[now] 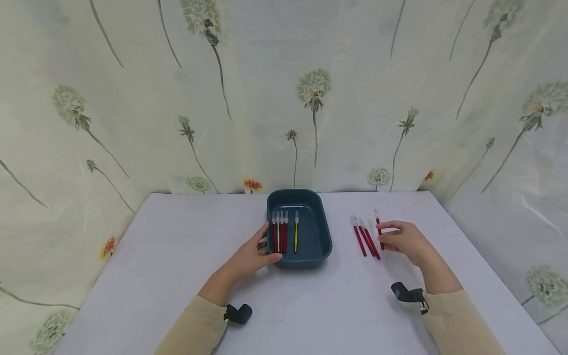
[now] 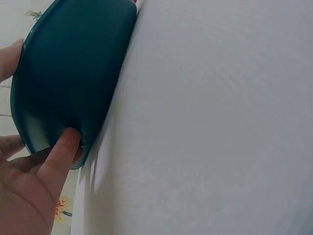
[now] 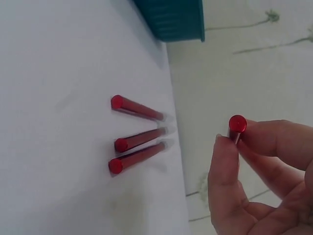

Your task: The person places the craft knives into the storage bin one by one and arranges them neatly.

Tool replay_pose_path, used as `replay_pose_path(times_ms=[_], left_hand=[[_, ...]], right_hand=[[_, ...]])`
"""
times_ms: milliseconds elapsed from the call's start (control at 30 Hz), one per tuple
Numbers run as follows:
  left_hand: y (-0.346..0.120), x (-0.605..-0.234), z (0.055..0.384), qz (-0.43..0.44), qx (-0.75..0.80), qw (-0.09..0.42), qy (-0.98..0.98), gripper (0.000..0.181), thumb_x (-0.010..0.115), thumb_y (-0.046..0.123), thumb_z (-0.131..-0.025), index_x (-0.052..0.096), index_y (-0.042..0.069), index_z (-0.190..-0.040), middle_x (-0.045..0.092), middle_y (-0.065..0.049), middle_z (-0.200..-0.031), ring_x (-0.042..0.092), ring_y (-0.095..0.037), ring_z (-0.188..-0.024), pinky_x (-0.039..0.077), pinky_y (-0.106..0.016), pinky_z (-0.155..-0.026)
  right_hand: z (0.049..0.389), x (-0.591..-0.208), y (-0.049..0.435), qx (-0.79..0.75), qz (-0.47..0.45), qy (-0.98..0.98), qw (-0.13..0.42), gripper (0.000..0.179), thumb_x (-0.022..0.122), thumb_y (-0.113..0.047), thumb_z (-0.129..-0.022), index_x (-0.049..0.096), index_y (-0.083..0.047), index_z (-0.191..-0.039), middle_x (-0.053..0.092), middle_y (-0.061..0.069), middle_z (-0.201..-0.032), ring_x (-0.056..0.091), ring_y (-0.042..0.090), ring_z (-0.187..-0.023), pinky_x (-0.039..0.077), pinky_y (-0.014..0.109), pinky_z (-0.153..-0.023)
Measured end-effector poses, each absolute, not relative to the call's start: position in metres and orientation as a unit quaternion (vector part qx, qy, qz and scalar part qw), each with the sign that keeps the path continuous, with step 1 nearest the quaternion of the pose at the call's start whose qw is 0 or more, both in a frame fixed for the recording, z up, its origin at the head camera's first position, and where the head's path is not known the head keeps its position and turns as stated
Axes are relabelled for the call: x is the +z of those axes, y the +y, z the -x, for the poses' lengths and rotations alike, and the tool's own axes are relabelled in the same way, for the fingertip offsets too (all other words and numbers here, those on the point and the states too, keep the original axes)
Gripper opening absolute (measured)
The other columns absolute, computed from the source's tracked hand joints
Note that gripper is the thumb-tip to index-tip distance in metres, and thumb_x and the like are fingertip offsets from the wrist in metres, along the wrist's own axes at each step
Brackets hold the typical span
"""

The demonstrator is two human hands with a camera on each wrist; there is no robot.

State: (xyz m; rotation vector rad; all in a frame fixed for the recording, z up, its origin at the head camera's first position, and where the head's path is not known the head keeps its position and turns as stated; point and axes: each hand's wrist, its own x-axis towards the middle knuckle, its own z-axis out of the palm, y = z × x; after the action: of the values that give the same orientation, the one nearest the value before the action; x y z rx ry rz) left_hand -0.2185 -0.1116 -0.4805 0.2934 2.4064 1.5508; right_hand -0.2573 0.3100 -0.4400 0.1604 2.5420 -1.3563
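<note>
My left hand grips the near left corner of a dark teal tray. Its thumb lies at the front rim and its fingers reach along the left wall. In the right wrist view, my right hand pinches a slim red pen-like tool between thumb and fingers. The head view shows this tool upright, its clear cap pointing away from me. Just left of that hand, several matching red tools lie on the table. Inside the tray, red tools, a whitish one and a yellow one lie side by side.
A white tabletop carries the tray and the loose tools. Behind it hangs a pale curtain with a dandelion print, which also runs along both sides. Small black camera mounts sit at both wrists.
</note>
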Motion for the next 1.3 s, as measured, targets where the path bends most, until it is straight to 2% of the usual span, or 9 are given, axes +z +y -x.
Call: replay_pose_path(times_ms=[333,500,700,933,1300], left_hand=[[-0.112,-0.482,0.22,-0.104,0.537,0.127,0.828,0.1,0.079,0.034,-0.087,0.013,0.023,-0.162,0.028,-0.016,-0.162,0.045,-0.037,-0.138,0.045,-0.047,-0.106],[-0.111,-0.482,0.22,-0.101,0.536,0.126,0.828,0.1,0.079,0.034,-0.087,0.014,0.023,-0.162,0.028,-0.015,-0.162,0.045,-0.037,-0.138,0.045,-0.046,-0.106],[-0.111,-0.483,0.22,-0.099,0.533,0.126,0.831,0.102,0.08,0.035,-0.087,0.013,0.023,-0.162,0.029,-0.016,-0.162,0.046,-0.037,-0.137,0.046,-0.047,-0.105],[-0.111,-0.483,0.219,-0.096,0.532,0.126,0.832,0.101,0.08,0.036,-0.087,0.013,0.024,-0.162,0.029,-0.015,-0.162,0.046,-0.036,-0.137,0.045,-0.047,-0.106],[-0.112,-0.484,0.22,-0.099,0.528,0.125,0.834,0.102,0.079,0.04,-0.086,0.013,0.025,-0.162,0.028,-0.013,-0.162,0.045,-0.035,-0.138,0.045,-0.047,-0.106]], right_hand=[[0.255,-0.421,0.293,-0.48,-0.026,0.869,0.116,0.048,0.067,-0.015,-0.098,0.051,0.003,-0.14,0.063,0.022,-0.118,0.069,0.02,-0.092,0.059,0.03,-0.083],[0.255,-0.414,0.282,-0.508,-0.017,0.854,0.106,0.047,0.067,-0.013,-0.097,0.052,0.002,-0.139,0.063,0.022,-0.119,0.068,0.024,-0.098,0.059,0.029,-0.083],[0.254,-0.411,0.264,-0.524,-0.003,0.844,0.114,0.048,0.069,-0.014,-0.096,0.053,0.001,-0.138,0.064,0.021,-0.117,0.069,0.023,-0.097,0.058,0.03,-0.084],[0.255,-0.408,0.241,-0.528,0.005,0.84,0.124,0.046,0.069,-0.015,-0.096,0.055,-0.002,-0.137,0.063,0.023,-0.123,0.07,0.025,-0.099,0.057,0.037,-0.088],[0.262,-0.405,0.218,-0.519,0.011,0.843,0.139,0.044,0.073,-0.015,-0.093,0.06,-0.007,-0.134,0.064,0.021,-0.119,0.07,0.022,-0.096,0.058,0.036,-0.087]])
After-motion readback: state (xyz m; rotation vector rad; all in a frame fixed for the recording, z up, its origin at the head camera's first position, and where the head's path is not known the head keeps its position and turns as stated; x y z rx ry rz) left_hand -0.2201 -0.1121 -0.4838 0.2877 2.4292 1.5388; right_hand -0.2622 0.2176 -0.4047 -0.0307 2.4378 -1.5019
